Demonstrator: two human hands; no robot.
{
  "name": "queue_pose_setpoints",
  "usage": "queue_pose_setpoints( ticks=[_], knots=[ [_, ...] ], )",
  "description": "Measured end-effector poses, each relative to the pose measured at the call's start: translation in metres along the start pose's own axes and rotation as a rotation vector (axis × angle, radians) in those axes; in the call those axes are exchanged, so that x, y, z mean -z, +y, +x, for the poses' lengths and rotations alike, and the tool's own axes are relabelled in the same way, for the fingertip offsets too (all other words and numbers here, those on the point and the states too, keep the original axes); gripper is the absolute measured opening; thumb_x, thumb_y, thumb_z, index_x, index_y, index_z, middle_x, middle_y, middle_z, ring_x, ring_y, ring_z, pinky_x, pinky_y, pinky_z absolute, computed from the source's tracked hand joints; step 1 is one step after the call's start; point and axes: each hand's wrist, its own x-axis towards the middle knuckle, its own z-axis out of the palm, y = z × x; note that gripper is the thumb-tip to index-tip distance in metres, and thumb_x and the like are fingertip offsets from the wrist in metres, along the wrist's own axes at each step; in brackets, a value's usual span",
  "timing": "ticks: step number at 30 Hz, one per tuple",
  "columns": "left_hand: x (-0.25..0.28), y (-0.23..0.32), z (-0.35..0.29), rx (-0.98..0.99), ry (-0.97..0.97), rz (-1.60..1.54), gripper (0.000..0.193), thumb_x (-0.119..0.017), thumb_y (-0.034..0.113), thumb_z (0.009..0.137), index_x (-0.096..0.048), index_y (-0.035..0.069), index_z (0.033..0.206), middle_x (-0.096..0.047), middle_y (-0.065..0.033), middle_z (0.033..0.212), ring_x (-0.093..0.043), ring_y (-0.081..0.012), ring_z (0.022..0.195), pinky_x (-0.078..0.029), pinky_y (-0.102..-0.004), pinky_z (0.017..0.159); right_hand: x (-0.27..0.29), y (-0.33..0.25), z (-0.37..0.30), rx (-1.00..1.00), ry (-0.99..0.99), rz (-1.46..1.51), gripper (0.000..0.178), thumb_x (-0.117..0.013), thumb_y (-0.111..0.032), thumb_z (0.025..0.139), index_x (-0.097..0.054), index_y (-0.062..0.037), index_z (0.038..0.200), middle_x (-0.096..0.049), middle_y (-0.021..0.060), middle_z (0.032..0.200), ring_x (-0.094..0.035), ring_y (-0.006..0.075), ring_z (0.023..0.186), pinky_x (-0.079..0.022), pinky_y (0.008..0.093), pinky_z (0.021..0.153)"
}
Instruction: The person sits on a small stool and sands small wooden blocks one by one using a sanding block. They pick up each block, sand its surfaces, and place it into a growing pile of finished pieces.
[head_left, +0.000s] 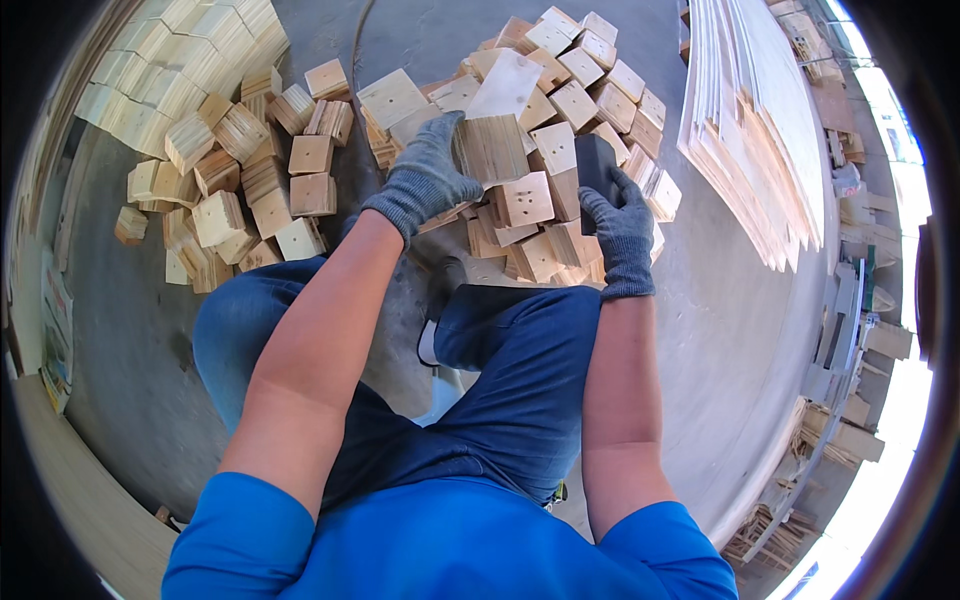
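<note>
"Plywood block (492,152): where was it?"

"Upper centre of the frame, pinched in the gloved left hand (425,178), fingers along its left side, thumb by its lower corner. Its layered face looked toward the bottom of the frame; its pale top slanted to the upper right."

"And the right hand (617,222)?"

"Right of centre, thumb and fingers closed on a dark rectangular block (596,165), long axis nearly upright in the frame."

"Which way between them?"

"The plywood lay up and left of the right hand, apart from the dark block; loose wooden blocks (526,200) showed between."
</note>
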Motion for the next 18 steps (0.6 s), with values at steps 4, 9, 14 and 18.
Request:
queue_pose_setpoints(
  ticks=[4,9,14,18],
  knots=[
    [-0.011,0.004,-0.001,-0.151,0.186,-0.033,0.109,-0.099,0.021,0.064,-0.046,0.003,0.158,-0.054,-0.0217,0.152,-0.053,-0.0377,0.143,-0.043,-0.0409,0.126,0.001,0.008,0.003,0.028,0.020,0.051,0.073,-0.093,-0.025,0.084,-0.065,-0.0012,0.147,-0.078,0.0184,0.115,-0.077,0.0203,0.087,-0.064,0.0333,0.074],
    [-0.014,0.008,0.003,-0.379,0.367,-0.071,0.102,-0.097,0.010,0.065,-0.048,0.006,0.155,-0.054,-0.0213,0.152,-0.052,-0.0391,0.144,-0.043,-0.0443,0.125,0.003,-0.012,-0.004,-0.017,0.002,0.048,0.073,-0.093,-0.025,0.084,-0.065,-0.0013,0.148,-0.078,0.0166,0.111,-0.075,0.0177,0.076,-0.062,0.0311,0.067],
    [-0.034,-0.012,0.006,-0.464,0.446,0.018,0.091,-0.091,0.006,0.070,-0.051,0.005,0.152,-0.054,-0.0227,0.152,-0.053,-0.0426,0.143,-0.043,-0.0463,0.125,0.002,-0.001,0.003,-0.002,0.012,0.036,0.073,-0.093,-0.025,0.084,-0.065,-0.0013,0.147,-0.079,0.0165,0.112,-0.076,0.0183,0.079,-0.063,0.0319,0.069],
    [-0.045,-0.023,-0.006,-0.497,0.427,0.028,0.087,-0.087,0.003,0.071,-0.053,0.005,0.152,-0.054,-0.0238,0.154,-0.054,-0.0431,0.143,-0.046,-0.0466,0.123,0.000,0.013,0.010,0.013,0.015,0.050,0.073,-0.094,-0.027,0.083,-0.066,-0.0010,0.145,-0.079,0.0167,0.114,-0.077,0.0189,0.084,-0.064,0.0329,0.074]
  ],
)
